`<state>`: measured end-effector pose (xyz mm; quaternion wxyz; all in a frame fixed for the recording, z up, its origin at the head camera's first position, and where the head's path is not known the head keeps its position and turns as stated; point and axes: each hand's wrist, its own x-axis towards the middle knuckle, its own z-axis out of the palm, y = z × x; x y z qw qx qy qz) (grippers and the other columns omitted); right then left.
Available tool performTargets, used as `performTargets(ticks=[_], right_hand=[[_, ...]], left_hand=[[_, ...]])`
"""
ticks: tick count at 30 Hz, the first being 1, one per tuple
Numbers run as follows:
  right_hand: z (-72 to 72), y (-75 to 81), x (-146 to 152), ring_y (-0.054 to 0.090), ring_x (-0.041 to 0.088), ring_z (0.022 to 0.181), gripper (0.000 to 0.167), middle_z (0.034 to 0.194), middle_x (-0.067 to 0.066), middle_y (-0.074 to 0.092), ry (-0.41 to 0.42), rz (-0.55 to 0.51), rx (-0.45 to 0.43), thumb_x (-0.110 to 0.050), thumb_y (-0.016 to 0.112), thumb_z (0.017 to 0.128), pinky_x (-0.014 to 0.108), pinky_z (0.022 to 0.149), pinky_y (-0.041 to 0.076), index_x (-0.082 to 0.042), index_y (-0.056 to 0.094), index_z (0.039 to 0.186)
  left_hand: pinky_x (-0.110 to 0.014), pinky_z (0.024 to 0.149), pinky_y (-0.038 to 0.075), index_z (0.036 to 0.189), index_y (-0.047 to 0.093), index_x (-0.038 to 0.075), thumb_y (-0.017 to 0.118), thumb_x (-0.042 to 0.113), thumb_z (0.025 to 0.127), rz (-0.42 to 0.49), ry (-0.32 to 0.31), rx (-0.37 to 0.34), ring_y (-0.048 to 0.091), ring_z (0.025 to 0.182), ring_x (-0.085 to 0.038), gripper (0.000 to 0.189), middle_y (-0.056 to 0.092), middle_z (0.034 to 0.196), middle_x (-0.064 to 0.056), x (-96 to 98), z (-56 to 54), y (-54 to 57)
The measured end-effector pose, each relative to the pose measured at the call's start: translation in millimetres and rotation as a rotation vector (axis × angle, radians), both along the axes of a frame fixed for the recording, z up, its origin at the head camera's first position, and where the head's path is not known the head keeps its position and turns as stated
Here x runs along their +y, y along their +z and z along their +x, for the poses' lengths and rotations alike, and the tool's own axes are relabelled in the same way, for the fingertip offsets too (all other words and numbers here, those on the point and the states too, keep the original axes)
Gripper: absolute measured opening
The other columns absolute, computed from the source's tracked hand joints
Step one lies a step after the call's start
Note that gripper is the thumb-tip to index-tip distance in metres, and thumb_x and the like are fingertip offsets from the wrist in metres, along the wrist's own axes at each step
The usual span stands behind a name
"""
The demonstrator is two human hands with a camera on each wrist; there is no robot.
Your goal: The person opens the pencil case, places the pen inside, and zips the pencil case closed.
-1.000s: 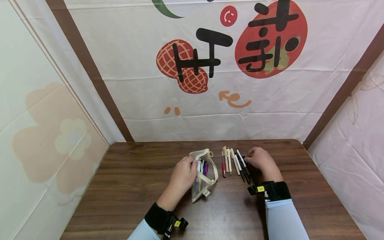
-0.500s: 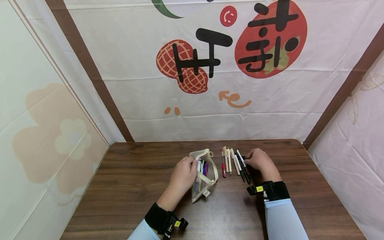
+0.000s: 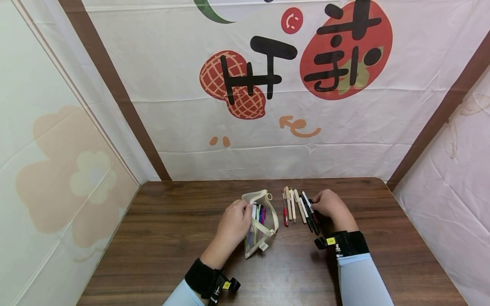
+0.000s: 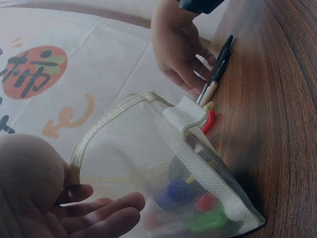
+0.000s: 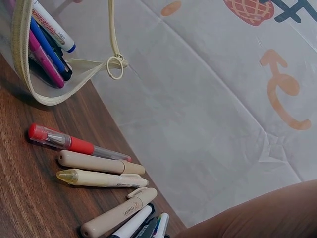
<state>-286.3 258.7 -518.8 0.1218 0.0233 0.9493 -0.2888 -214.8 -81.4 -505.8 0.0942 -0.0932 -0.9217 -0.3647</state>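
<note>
A cream mesh pencil pouch (image 3: 252, 246) lies unzipped on the table, with several pens and markers inside, among them a whiteboard marker (image 5: 53, 27). My left hand (image 3: 234, 220) pinches the pouch's left edge between thumb and fingers. To the right lies a row of loose pens: a red gel pen (image 5: 81, 145), beige pens (image 5: 101, 162) and black pens (image 3: 314, 225) at the right end. My right hand (image 3: 332, 206) is beside that end, with bent fingertips touching the outermost pens. In the left wrist view a gap shows between its thumb and fingers.
The brown wooden table (image 3: 172, 238) ends at a printed white cloth (image 3: 214, 165) behind the pens. More cloth hangs at the left and right sides. Each wrist wears a black strap with a small camera (image 3: 325, 242).
My right hand has shifted very slightly left against the pens. The left hand and pouch have stayed put.
</note>
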Motion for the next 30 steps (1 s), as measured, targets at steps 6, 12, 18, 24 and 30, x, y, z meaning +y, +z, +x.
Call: performTargets(ticks=[6, 12, 18, 24, 30], right_hand=[[-2.4, -2.1, -1.2, 0.074, 0.028, 0.094, 0.022, 0.11, 0.018, 0.081, -0.002, -0.017, 0.006, -0.013, 0.077, 0.102, 0.048, 0.089, 0.062, 0.003, 0.081, 0.115], [-3.4, -4.5, -3.7, 0.075, 0.031, 0.102, 0.031, 0.12, 0.023, 0.08, -0.015, -0.052, -0.002, -0.011, 0.078, 0.1, 0.05, 0.093, 0.063, 0.006, 0.078, 0.126], [-3.4, -4.1, -5.0, 0.076, 0.03, 0.099, 0.029, 0.116, 0.022, 0.081, 0.006, -0.057, 0.005, -0.009, 0.077, 0.1, 0.05, 0.093, 0.063, 0.007, 0.079, 0.124], [-2.6, -4.5, -5.0, 0.076, 0.028, 0.094, 0.022, 0.106, 0.018, 0.081, 0.015, -0.054, 0.011, -0.008, 0.075, 0.101, 0.05, 0.092, 0.063, 0.007, 0.08, 0.116], [-2.6, -3.2, -5.6, 0.077, 0.03, 0.097, 0.023, 0.115, 0.021, 0.082, 0.008, -0.03, 0.008, -0.007, 0.07, 0.103, 0.051, 0.094, 0.064, 0.006, 0.081, 0.118]], left_hand=[[-0.045, 0.079, 0.058, 0.1, 0.075, 0.005, 0.061, 0.019, 0.115, 0.0, 0.002, -0.002, 0.064, 0.085, -0.022, 0.025, 0.074, 0.102, -0.012, -0.1, -0.2, -0.4], [-0.044, 0.078, 0.058, 0.1, 0.075, 0.005, 0.061, 0.019, 0.115, 0.002, 0.002, -0.002, 0.064, 0.084, -0.022, 0.026, 0.074, 0.102, -0.012, 0.0, 0.1, -0.3], [-0.044, 0.078, 0.058, 0.1, 0.075, 0.004, 0.061, 0.019, 0.115, 0.001, 0.004, -0.001, 0.065, 0.085, -0.022, 0.025, 0.074, 0.102, -0.012, 0.1, 0.2, -0.3], [-0.041, 0.075, 0.056, 0.099, 0.074, 0.005, 0.061, 0.019, 0.115, 0.0, 0.001, 0.002, 0.061, 0.082, -0.02, 0.025, 0.071, 0.097, -0.009, -0.3, -0.3, -0.8], [-0.04, 0.074, 0.055, 0.097, 0.073, 0.006, 0.06, 0.019, 0.115, 0.005, 0.0, -0.002, 0.059, 0.08, -0.019, 0.026, 0.069, 0.096, -0.009, -0.3, -0.4, -1.1]])
